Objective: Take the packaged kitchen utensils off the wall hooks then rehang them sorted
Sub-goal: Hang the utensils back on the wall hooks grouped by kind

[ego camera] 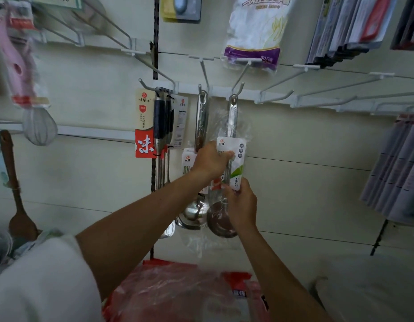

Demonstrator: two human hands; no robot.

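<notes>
**Head view: one ladle in hand at the hook, sorting looks only partly done**

Head view puts the action at the centre of the frame. The packaged ladle (232,156), in clear wrap with a white card, has the top of its handle up at a white hook (239,89). From here I can't say whether the eye of the handle is fully over the tip. The left hand (209,160) has its fingers curled round the package at the card. The right hand (242,205) grips it lower down, just above the bowl. Both hands are clamped on that one item.

Just left of it a second ladle (201,122) hangs on the neighbouring hook. Further left, a bundle of dark-handled utensils (163,122) with a red card shares one hook. To the right of centre the empty hooks (278,96) run toward the frame edge. At the left edge hang a whisk (40,129) and a wooden spatula (13,182). A red bag (178,293) fills the bottom of the frame.

My guess is the job is midway. Like items seem grouped on the left and centre, several hooks are bare, and this ladle is not settled yet.
</notes>
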